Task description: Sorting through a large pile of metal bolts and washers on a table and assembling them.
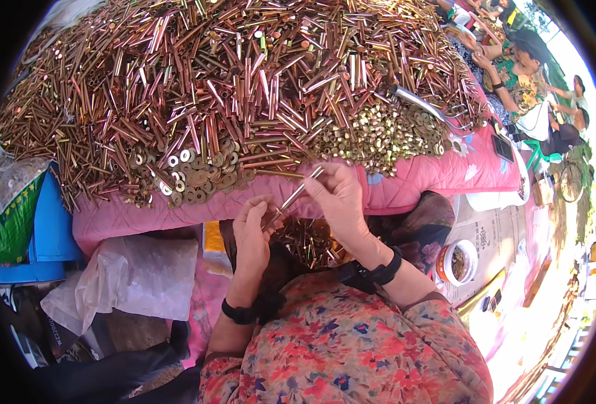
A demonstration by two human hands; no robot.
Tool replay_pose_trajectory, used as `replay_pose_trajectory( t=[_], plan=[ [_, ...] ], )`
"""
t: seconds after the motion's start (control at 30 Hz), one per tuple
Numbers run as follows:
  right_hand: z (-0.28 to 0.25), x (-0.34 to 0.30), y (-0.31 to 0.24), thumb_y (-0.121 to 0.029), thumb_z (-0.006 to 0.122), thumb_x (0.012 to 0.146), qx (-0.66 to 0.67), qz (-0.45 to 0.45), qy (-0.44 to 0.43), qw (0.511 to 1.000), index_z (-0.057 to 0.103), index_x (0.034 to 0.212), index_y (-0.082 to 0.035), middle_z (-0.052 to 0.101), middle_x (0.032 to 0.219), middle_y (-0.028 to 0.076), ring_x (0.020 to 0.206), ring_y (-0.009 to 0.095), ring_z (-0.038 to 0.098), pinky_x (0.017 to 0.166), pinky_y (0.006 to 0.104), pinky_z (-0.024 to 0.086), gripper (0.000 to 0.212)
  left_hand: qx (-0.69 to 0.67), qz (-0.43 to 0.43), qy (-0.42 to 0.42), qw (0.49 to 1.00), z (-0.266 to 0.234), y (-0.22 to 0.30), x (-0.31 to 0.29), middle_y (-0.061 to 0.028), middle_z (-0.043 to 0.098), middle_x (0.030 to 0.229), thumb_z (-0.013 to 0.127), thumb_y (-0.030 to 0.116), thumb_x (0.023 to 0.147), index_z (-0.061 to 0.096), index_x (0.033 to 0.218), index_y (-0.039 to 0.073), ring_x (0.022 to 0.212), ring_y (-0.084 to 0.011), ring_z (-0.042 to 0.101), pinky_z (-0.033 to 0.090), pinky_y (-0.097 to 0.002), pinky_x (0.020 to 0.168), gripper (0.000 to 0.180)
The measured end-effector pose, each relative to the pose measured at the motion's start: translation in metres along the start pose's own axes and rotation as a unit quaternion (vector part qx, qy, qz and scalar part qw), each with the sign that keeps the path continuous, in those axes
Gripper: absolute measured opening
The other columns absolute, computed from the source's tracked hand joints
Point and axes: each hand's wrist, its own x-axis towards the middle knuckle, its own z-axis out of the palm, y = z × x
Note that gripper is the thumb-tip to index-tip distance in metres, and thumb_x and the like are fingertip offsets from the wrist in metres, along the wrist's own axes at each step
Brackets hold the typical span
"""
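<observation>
The tube is in the air just in front of the near edge of the counter, slanting up to the right between both hands. The left hand has its thumb and fingers pinched together on the tube's lower end; the tube points up and away from it. The right hand, close to the counter's edge, clamps thumb and fingers on the upper end, whose bright tip shows past the fingers.

Across the counter spreads a heap of coppery tubes. Along its near side lie flat washers, left of small brass pieces. On the counter's right part are a curved metal handle and a phone. Below the counter's near edge, more metal pieces show between the forearms. A bucket stands to the counter's lower right; a blue bin is at its left.
</observation>
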Motion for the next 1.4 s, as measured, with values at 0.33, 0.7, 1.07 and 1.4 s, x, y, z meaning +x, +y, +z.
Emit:
replay_pose_trajectory(
  t=[0.33,0.7,1.07,1.4],
  plan=[
    [-0.044,0.05,0.016,-0.014,0.063,0.08,-0.521,-0.228,0.028,0.822,0.059,0.09,-0.006,0.06,0.083,0.012,0.071,0.032,0.06,0.063,0.0359,0.049,0.013,-0.011,-0.115,-0.114,0.987,-0.013,-0.005,0.009,-0.0008,0.06,0.068,0.064,0.015,0.084,0.065,0.089,-0.001,0.048,-0.002,0.04,0.026,-0.0154,0.042,0.016],
    [-0.042,0.06,0.031,-0.007,0.057,0.072,-0.696,-0.311,0.049,0.646,0.051,0.077,-0.006,0.052,0.076,0.012,0.072,0.032,0.055,0.062,0.0415,0.046,0.007,-0.008,-0.094,-0.034,0.995,-0.024,0.0,0.012,-0.0002,0.058,0.063,0.068,0.009,0.077,0.064,0.083,0.0,0.047,-0.0014,0.041,0.026,-0.0155,0.042,0.011],
    [-0.052,0.03,0.022,-0.004,0.06,0.079,-0.571,-0.342,0.007,0.746,0.056,0.097,-0.002,0.057,0.084,0.01,0.075,0.025,0.057,0.068,0.033,0.047,0.018,-0.05,-0.089,-0.034,0.994,-0.028,0.006,0.006,0.0001,0.055,0.061,0.066,0.005,0.073,0.061,0.072,0.002,0.045,-0.0018,0.04,0.026,-0.0155,0.041,0.006],
    [-0.018,-0.005,-0.006,0.004,0.057,0.084,-0.265,-0.15,-0.192,0.933,0.061,0.1,0.0,0.057,0.093,0.005,0.09,0.011,0.056,0.074,0.0219,0.045,0.017,-0.037,-0.133,-0.09,0.986,-0.028,0.011,0.004,-0.0005,0.054,0.059,0.065,0.004,0.072,0.062,0.072,0.0,0.043,-0.0028,0.038,0.024,-0.0167,0.04,0.005]
  ],
)
